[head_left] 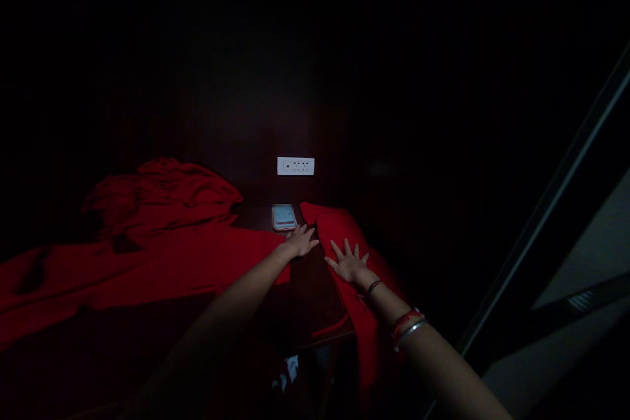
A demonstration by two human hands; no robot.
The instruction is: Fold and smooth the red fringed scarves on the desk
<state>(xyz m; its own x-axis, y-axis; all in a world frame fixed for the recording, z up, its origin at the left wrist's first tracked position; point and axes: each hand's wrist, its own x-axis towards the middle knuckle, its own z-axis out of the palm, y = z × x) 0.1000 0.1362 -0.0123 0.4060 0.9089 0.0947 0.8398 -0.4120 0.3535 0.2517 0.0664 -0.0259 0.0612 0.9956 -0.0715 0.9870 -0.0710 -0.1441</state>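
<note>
With fingers spread, my right hand (348, 264) lies on a folded red cloth (339, 226) at the right end of the dark table (312, 298). Part of that cloth hangs down over the table's front edge. My left hand (299, 243) reaches out just left of it, fingers apart and nothing held, close to the near edge of a phone (284, 216) with a lit screen. Beside my left wrist, a flat red garment (197, 262) stretches away to the left. Whether my left palm touches the table I cannot tell.
A crumpled heap of red fabric (167, 200) sits at the back left. On the dark wall behind is a white socket panel (296, 166). A slanted frame edge (546, 210) crosses the right side. Whitish scraps (292, 367) show below the table. Much of the surroundings is dark.
</note>
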